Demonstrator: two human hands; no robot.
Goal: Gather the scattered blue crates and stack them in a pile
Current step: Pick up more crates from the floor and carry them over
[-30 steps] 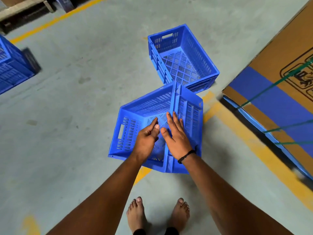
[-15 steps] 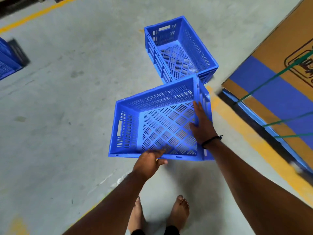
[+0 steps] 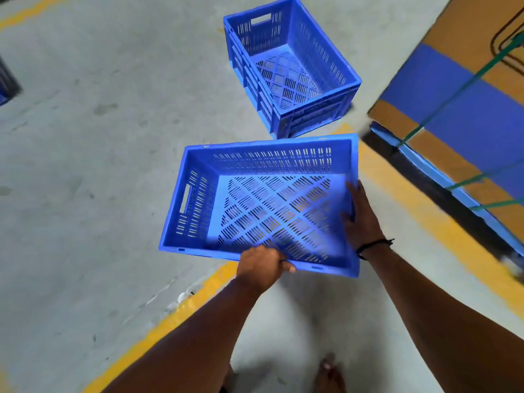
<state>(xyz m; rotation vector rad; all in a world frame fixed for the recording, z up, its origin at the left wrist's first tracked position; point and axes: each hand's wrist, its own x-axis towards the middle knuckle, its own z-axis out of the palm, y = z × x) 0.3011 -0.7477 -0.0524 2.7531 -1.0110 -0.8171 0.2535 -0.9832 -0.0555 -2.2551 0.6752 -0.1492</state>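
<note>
I hold an empty blue slotted crate (image 3: 263,205) in the air, opening facing up, in the middle of the view. My left hand (image 3: 262,268) grips its near rim. My right hand (image 3: 361,219) clasps its right wall, fingers inside. A second blue crate (image 3: 286,66) stands upright and empty on the floor just beyond it. The edge of another blue crate (image 3: 4,83) shows at the far left.
A large cardboard box (image 3: 465,114) with a blue band and green straps rests on a pallet at the right. Yellow floor lines (image 3: 419,214) run beside the pallet and under my arms. My bare foot (image 3: 329,373) is at the bottom. The grey concrete floor (image 3: 93,165) spreads left.
The held crate has turned from tilted on its side to opening-up and come off the floor. My hands shifted from its base to the near rim and right wall. The view moved closer to the far crate.
</note>
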